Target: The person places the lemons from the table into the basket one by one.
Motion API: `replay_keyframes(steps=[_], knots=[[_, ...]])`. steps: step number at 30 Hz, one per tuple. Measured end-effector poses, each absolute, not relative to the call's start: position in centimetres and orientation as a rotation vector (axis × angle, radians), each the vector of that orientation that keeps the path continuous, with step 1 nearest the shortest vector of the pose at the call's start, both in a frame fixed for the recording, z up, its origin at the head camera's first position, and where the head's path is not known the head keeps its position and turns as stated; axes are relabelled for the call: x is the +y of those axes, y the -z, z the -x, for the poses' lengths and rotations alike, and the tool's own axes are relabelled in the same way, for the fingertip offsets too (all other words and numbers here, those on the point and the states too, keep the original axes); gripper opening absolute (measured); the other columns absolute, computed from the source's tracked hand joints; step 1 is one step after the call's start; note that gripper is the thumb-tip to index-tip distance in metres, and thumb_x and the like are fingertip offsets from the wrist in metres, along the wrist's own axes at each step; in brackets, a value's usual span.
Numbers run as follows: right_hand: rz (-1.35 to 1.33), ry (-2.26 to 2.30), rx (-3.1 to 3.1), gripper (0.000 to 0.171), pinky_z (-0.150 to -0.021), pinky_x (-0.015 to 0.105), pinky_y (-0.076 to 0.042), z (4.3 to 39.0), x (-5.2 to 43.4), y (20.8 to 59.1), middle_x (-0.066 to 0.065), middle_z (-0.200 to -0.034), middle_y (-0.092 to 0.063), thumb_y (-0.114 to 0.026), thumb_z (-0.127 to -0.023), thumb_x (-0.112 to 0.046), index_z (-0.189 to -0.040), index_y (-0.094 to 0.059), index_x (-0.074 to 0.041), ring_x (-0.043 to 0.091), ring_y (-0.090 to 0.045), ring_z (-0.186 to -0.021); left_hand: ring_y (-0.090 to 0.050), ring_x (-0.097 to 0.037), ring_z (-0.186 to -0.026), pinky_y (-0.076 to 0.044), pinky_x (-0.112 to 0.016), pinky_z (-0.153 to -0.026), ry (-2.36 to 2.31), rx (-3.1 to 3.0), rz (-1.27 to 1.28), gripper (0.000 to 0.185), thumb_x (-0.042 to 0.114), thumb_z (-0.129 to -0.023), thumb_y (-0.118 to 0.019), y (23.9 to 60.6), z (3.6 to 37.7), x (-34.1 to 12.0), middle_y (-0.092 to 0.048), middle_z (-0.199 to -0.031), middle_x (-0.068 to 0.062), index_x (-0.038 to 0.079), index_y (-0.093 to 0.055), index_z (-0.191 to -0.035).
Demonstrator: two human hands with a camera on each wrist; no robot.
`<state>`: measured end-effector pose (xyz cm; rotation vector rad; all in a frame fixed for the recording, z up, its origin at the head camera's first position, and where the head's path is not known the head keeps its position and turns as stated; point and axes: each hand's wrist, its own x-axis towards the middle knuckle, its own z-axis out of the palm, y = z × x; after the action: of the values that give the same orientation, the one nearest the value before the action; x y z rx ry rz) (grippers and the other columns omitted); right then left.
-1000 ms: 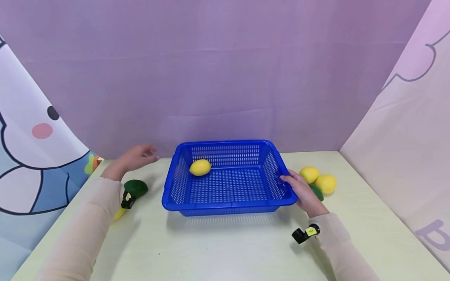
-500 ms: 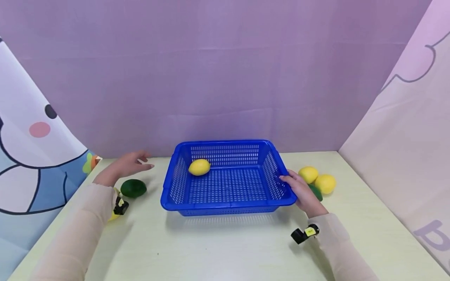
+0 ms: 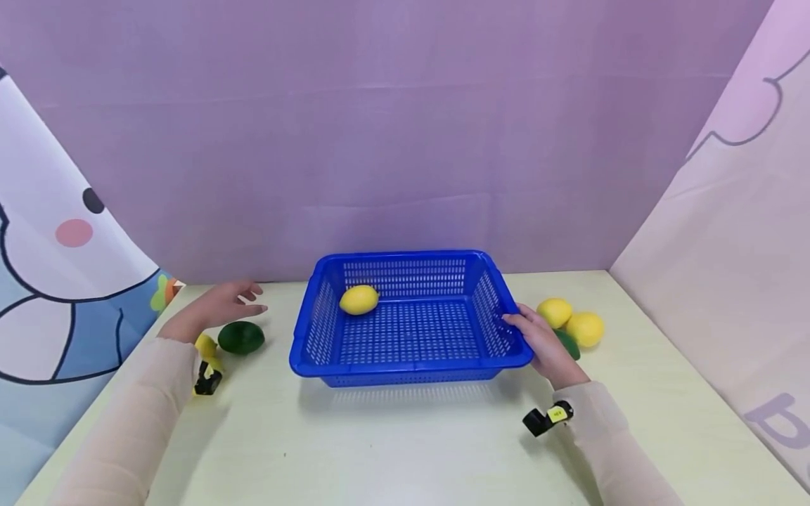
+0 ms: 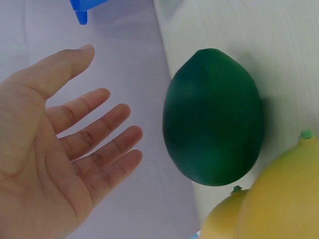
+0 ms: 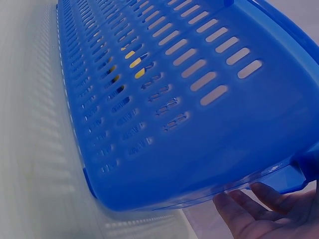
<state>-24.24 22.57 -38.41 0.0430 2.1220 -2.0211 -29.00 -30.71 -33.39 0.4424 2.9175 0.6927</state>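
Note:
My right hand (image 3: 543, 341) holds the right rim of a blue plastic basket (image 3: 411, 367), thumb over the rim. In the right wrist view its fingertips (image 5: 232, 209) show beneath the basket's edge. Inside the basket, a yellow lemon (image 3: 359, 300) lies at the back left. My left hand (image 3: 218, 308) hovers left of the basket with its fingers loosely extended and nothing in them. Close to it lies a dark green oval fruit (image 3: 241, 338), large in the left wrist view beside the spread left fingers (image 4: 99, 132). Yellow fruits with green stems (image 4: 284, 199) lie by it, partly hidden by the wrist in the head view.
To the right of the basket are two lemons (image 3: 585, 329) and a green fruit (image 3: 567, 343), partly covered by the right hand. A purple cloth (image 3: 405, 140) stands behind the pale table (image 3: 380, 450), with printed cloths at both sides.
My left hand has moved left and slightly lower, over the area by the green fruit. The right hand, basket and lemon stay where they were.

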Motion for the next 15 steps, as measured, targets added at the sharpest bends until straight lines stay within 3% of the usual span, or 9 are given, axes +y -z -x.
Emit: replay_keyframes(steps=[8, 15], knots=[[-0.053, 2.030, 2.112, 0.056, -0.080, 0.032, -0.055, 24.24, 22.55, 38.42, 0.022, -0.125, -0.047, -0.040, -0.100, -0.025, -0.148, -0.021, -0.005, 0.018, -0.060, -0.091, -0.051, -0.037, -0.107, -0.048, -0.054, -0.088, -0.681, 2.909, -0.437, 0.056, 0.042, -0.088, -0.064, 33.96, 28.84, -31.32, -0.053, -0.122, -0.022, 0.001, -0.051, -0.123], [-0.027, 2.043, 2.104, 0.056, -0.077, 0.032, -0.055, 24.17, 22.59, 38.49, 0.016, -0.114, -0.053, -0.041, -0.100, -0.025, -0.147, -0.022, -0.003, 0.017, -0.061, -0.088, -0.048, -0.042, -0.110, -0.044, -0.059, -0.088, -0.580, 2.816, -0.340, 0.063, 0.047, -0.089, -0.059, 34.09, 28.94, -31.40, -0.049, -0.126, -0.028, 0.000, -0.046, -0.128]])
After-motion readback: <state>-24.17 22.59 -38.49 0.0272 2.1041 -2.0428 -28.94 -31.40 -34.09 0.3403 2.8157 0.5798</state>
